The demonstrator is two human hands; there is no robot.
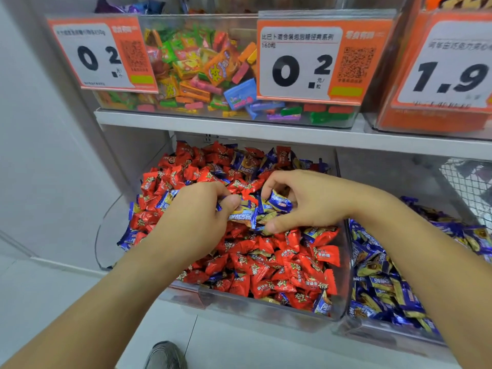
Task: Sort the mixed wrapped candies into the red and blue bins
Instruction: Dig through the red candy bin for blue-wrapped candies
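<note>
Both hands work in the clear bin (343,265) of mostly red candies (266,267). The left hand (197,222) curls its fingers (230,205) around blue candies (241,217); the right hand (306,201) pinches more just beside them. A second bin (354,327), holding blue ones, sits right of the right-hand fingers.

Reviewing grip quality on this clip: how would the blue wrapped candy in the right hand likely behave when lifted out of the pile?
The blue candy pinched by the right hand looks small, so probably light. Its glossy wrapper suggests it may slip from a loose pinch. The crimped ends look floppy, and lifting it could shift the neighbouring red candies heaped around it.
</note>
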